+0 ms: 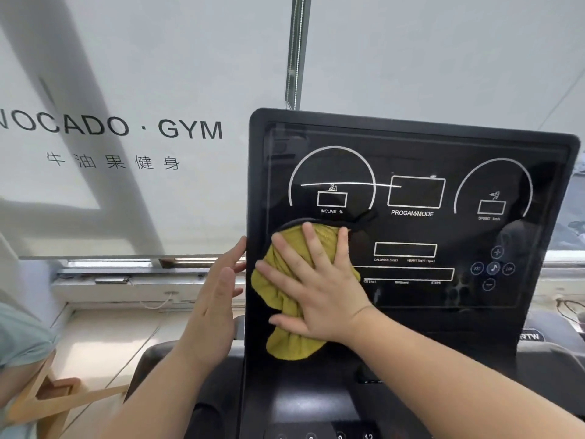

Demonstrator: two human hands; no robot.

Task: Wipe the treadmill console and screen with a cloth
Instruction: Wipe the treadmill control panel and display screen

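Observation:
The black treadmill screen (pixel 411 229) stands upright in the right half of the view, printed with white dials and boxes. A crumpled yellow-green cloth (pixel 285 299) lies flat against its lower left area. My right hand (pixel 319 289) presses on the cloth with fingers spread, palm covering its middle. At the screen's left edge my left hand (pixel 218 299) rests with the fingers curled around the frame, steadying it. The dark console (pixel 316 403) below the screen shows a few number keys at the bottom edge.
A white roller blind (pixel 126 90) with black gym lettering hangs behind the screen, above a window sill (pixel 133 280). A wooden frame (pixel 53 394) and a grey-green fabric sit at the lower left. Cables lie at the right edge.

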